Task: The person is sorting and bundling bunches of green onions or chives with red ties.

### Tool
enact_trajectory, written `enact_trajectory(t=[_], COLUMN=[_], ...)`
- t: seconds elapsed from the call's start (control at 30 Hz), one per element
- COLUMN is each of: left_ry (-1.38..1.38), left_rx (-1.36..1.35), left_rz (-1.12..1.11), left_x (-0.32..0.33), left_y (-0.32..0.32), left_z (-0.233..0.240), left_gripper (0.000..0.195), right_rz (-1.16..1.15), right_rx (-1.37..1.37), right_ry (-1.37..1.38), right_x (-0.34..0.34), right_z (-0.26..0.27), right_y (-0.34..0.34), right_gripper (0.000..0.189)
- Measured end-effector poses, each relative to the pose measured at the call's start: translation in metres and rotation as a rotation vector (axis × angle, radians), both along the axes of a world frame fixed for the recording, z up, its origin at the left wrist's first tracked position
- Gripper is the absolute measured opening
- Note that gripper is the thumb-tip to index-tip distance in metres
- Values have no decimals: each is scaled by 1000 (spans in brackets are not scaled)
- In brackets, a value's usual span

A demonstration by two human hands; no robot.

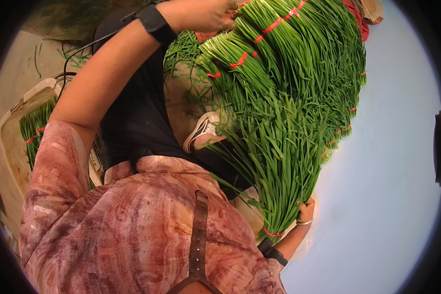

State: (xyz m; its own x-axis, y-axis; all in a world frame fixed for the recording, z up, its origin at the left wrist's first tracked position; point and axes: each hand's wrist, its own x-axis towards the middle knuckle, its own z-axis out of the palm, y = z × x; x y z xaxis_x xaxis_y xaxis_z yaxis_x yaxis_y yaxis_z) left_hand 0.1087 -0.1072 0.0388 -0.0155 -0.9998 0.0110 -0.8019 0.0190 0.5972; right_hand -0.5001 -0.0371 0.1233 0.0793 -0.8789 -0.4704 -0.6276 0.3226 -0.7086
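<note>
My left hand [220, 16] is at the top edge, with its fingers by the pale stem ends of tied bundles of long green leaves, likely chives [279, 40]. Something red shows at the fingertips; whether they grip it is unclear. At the lower right, my right hand [305, 212] holds the side of a fanned bundle of the same leaves [279, 191], whose stem end, bound with a red tie [272, 233], points down towards my body. Its leaves lie against the large heap of bundles. Part of the right hand is hidden behind the leaves.
A pale plastic crate [13, 147] with a red-tied bundle [31, 136] stands at the left. Loose green leaves [183, 49] lie on the floor near my shoe [205, 126]. A pale blue surface [382, 176] spans the right side. A black cable [68, 62] runs past my left arm.
</note>
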Motion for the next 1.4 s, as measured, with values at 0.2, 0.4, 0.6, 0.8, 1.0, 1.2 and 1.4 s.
enact_trajectory(t=[0.2, 0.4, 0.6, 0.8, 1.0, 1.2, 1.4], left_ry=[278, 504, 1032, 996, 887, 890, 1169], left_rx=[-296, 181, 669, 846, 540, 594, 827], left_rz=[-199, -362, -146, -254, -466, -456, -316], left_x=[-9, -96, -157, -182, -174, -189, -195], left_y=[5, 34, 52, 83, 83, 90, 91], left_z=[-17, -64, -118, -119, -94, -98, -116], left_gripper=[22, 14, 9, 14, 11, 12, 12], right_rz=[130, 111, 129, 142, 141, 152, 148], right_rx=[68, 54, 67, 61, 49, 56, 36], right_ry=[201, 198, 198, 207, 193, 234, 208], right_x=[2, 19, 18, 13, 21, 25, 31], right_z=[36, 40, 37, 34, 34, 35, 34], right_y=[-9, -16, -21, -23, -20, -22, -22], right_gripper=[25, 23, 22, 24, 27, 28, 28])
